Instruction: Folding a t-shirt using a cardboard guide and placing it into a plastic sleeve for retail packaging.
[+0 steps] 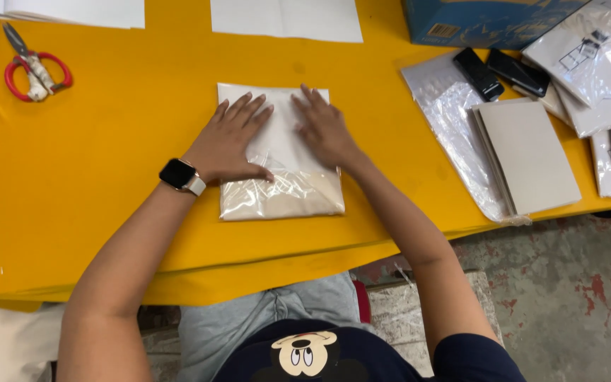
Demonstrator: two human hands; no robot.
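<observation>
Both hands flat here, no real grip on anything: my left hand (229,141) is spread palm-down, fingers splayed, pressing the flat clear plastic bag with folded cream cloth inside (279,152). My right hand (325,129) is just beside it, open and flat too, pressing the bag's upper right part. The bag lies square in the middle of the yellow bench (107,155), its near edge close to the bench's front edge. Plenty of bare yellow to the left, right out to the red-handled scissors (33,67) at the far left corner. On the right, a stack of grey cardboard sheets (528,155) rests on clear plastic sleeves (447,113), well apart from the bag. White paper sheets (286,18) line the far edge.
</observation>
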